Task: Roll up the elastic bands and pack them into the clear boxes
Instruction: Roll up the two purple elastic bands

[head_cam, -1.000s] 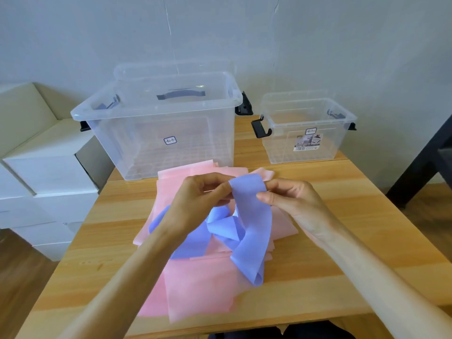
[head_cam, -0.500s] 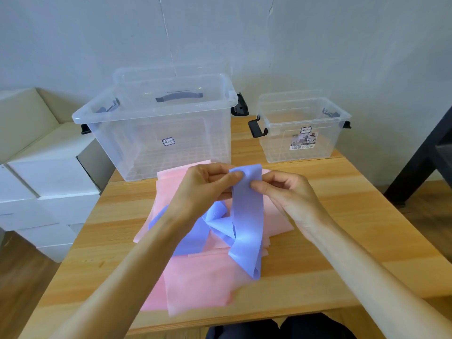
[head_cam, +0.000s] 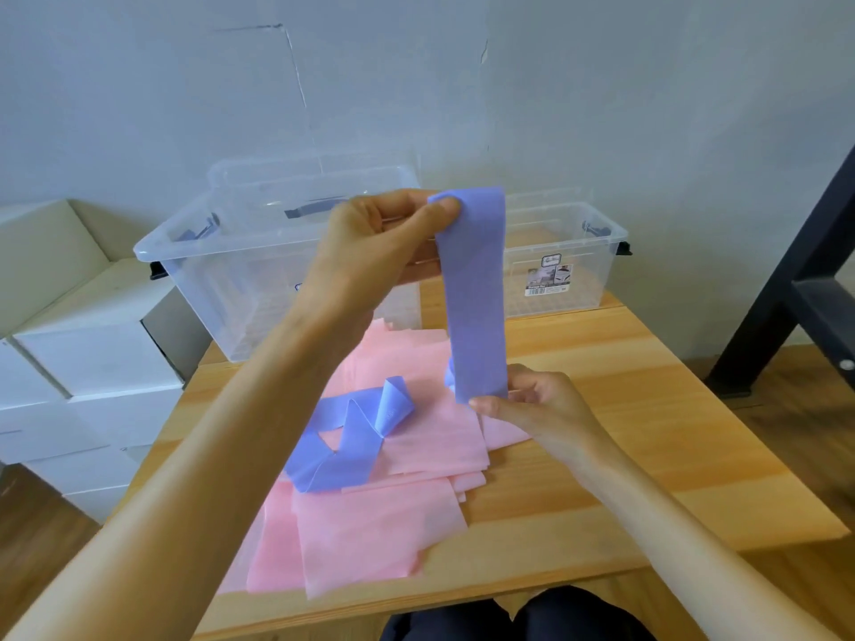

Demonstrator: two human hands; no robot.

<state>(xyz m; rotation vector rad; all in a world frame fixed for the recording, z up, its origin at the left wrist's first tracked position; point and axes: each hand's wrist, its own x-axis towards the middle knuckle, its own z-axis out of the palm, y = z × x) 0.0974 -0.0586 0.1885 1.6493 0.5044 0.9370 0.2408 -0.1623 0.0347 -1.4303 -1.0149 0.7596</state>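
Blue elastic band (head_cam: 476, 293) stretched upright between two hands.
The left hand (head_cam: 374, 252) pinches its top end; the right hand (head_cam: 532, 404) pinches it lower, above the pink bands (head_cam: 416, 525) on the tabletop (head_cam: 624, 432), its tail lying across them.

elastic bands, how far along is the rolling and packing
Done: nothing packed; the large clear box and small clear box show no rolls inside. In hand: the left hand pinches the blue band at its top and the right hand grips it lower, still unrolled. Left: rolling it and the pink bands.
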